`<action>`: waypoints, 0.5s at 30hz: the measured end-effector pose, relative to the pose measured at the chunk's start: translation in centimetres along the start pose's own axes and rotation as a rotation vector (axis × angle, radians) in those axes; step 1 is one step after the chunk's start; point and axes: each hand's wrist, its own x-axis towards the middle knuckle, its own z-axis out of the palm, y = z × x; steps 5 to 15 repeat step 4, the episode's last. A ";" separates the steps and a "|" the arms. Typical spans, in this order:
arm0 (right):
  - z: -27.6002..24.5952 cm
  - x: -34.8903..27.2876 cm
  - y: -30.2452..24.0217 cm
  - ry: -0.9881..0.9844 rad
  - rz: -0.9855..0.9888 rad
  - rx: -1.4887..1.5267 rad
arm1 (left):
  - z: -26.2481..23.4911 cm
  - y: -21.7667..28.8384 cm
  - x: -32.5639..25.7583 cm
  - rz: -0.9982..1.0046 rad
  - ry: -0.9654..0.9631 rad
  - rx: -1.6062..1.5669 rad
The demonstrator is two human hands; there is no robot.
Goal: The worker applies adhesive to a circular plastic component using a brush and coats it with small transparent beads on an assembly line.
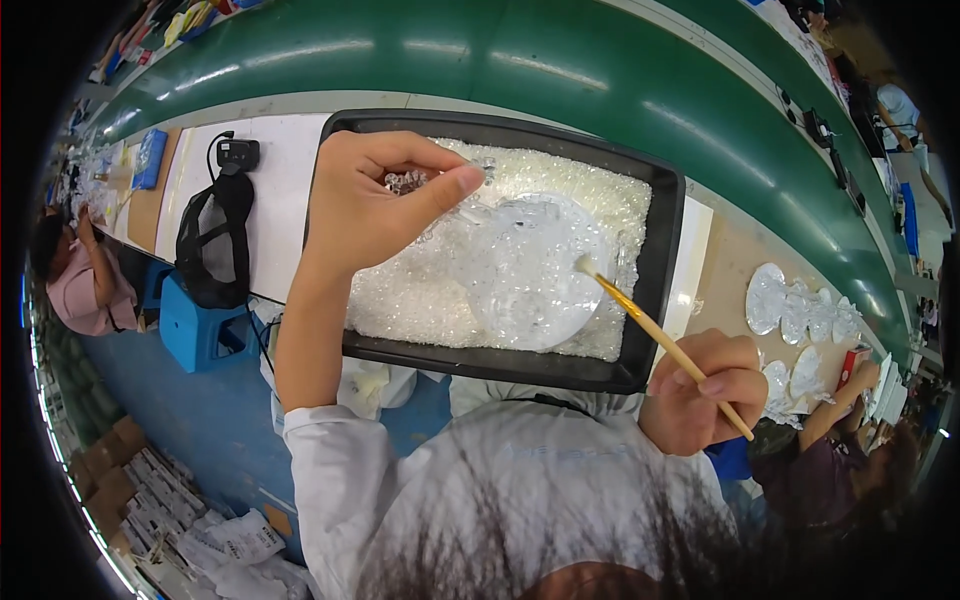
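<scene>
Left hand is pinching a clear piece over the black tray; right hand is gripping a brush. White packets are lying at 7 o'clock.

Black tray holding clear glittering beads; behind the tray, green conveyor belt; left of it, blue stool; tan-handled brush.
</scene>
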 end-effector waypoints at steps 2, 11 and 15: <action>0.4 0.5 -0.3 -0.117 0.011 -0.129 | 0.4 0.4 0.1 -0.012 -0.010 0.022; 0.0 1.6 -0.3 -0.318 0.039 -0.169 | 0.5 0.4 0.2 0.015 -0.035 0.054; 0.0 1.6 -0.3 -0.318 0.039 -0.169 | 0.5 0.4 0.2 0.015 -0.035 0.054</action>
